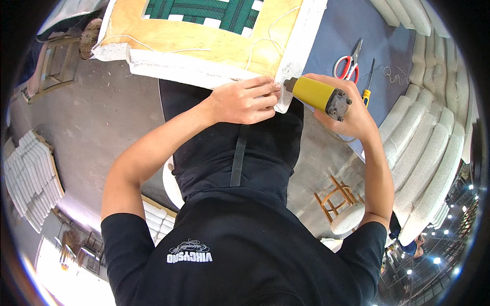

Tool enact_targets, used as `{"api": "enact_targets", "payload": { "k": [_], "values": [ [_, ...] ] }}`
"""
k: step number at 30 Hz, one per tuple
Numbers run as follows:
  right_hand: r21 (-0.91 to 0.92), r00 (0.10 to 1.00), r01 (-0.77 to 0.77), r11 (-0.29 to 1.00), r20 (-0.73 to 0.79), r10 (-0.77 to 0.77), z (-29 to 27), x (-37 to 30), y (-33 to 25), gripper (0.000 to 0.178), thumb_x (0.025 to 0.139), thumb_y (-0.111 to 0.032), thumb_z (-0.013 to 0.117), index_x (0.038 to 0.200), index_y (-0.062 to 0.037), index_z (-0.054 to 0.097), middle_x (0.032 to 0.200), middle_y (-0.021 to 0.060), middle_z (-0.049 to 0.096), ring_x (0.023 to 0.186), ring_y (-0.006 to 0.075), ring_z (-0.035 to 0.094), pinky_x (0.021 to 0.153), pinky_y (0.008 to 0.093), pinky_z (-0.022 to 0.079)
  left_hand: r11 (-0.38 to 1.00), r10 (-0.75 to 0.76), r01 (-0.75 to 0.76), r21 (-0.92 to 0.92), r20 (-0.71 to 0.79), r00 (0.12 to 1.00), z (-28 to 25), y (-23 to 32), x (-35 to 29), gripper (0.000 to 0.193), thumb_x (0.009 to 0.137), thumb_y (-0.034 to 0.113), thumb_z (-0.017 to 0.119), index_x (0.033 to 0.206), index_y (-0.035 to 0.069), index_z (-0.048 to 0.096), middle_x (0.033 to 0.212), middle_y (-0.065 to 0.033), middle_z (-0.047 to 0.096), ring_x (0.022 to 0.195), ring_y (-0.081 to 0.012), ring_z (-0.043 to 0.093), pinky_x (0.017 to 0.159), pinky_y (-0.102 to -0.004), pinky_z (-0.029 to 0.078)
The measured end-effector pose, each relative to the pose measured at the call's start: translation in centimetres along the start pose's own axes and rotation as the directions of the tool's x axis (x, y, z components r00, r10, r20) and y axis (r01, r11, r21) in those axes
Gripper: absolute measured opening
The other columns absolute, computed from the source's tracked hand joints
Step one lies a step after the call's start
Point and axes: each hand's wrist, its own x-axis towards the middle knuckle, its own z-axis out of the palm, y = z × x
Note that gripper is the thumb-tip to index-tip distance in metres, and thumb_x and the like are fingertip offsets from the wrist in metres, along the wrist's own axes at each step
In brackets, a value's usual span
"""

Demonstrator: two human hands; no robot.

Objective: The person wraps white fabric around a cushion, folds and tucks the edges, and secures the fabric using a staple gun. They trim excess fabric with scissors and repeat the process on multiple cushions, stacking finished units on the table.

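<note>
My right hand (354,104) is wrapped round a yellow staple gun (312,93) with a dark bolted cap. Its dark nose points left, at the near right corner of a chair seat (214,42). At that corner my left hand (242,102) has its fingers bent together on the edge of the white textured fabric (171,62), close to the nose. The seat lies underside up, a pale wooden board with green checked webbing (204,13) across its opening. Loose white cord (138,42) trails over the wood. Where the nose meets the fabric is partly hidden by my fingers.
On the blue-grey table (326,38) right of the seat lie red-handled scissors (346,66), a yellow-handled screwdriver (366,96) and tangled thin wire (395,76). Stacked pale cushions (418,148) line the right side. A wooden chair (337,199) stands low right, another stack (33,178) at left.
</note>
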Motion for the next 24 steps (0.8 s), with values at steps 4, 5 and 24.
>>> {"api": "enact_targets", "payload": {
  "k": [4, 5, 24],
  "values": [
    [-0.027, 0.998, 0.043, 0.999, 0.053, -0.041, 0.0, 0.3, -0.1, 0.064, 0.063, 0.003, 0.079, 0.127, 0.0021, 0.07, 0.121, 0.022, 0.074, 0.111, 0.0345, 0.073, 0.103, 0.0404, 0.055, 1.0, 0.003, -0.003, 0.015, -0.012, 1.0, 0.1, 0.1, 0.0, 0.006, 0.084, 0.015, 0.074, 0.085, 0.009, 0.071, 0.108, -0.0043, 0.073, 0.119, -0.0238, 0.069, 0.112, -0.0401, 0.053],
    [-0.034, 0.998, 0.043, 0.999, 0.044, -0.041, 0.2, 0.3, -0.1, 0.065, 0.063, 0.003, 0.079, 0.127, 0.002, 0.07, 0.12, 0.0221, 0.074, 0.11, 0.0345, 0.074, 0.103, 0.0401, 0.055, 1.0, 0.004, -0.003, 0.027, -0.026, 1.0, 0.2, 0.1, 0.0, 0.006, 0.082, 0.014, 0.073, 0.085, 0.009, 0.071, 0.107, -0.0043, 0.072, 0.118, -0.0239, 0.068, 0.112, -0.0394, 0.052],
    [-0.051, 0.998, -0.018, 0.999, 0.065, 0.022, 1.0, -0.1, -1.6, 0.066, 0.061, 0.005, 0.079, 0.126, 0.0029, 0.068, 0.112, 0.0249, 0.074, 0.103, 0.0396, 0.074, 0.093, 0.0389, 0.058, 1.0, 0.009, -0.009, -0.003, -0.022, 1.0, 0.1, 0.0, -0.1, 0.011, 0.077, 0.016, 0.076, 0.084, 0.008, 0.073, 0.107, -0.0066, 0.073, 0.119, -0.0265, 0.069, 0.114, -0.0437, 0.053]
  ]
}}
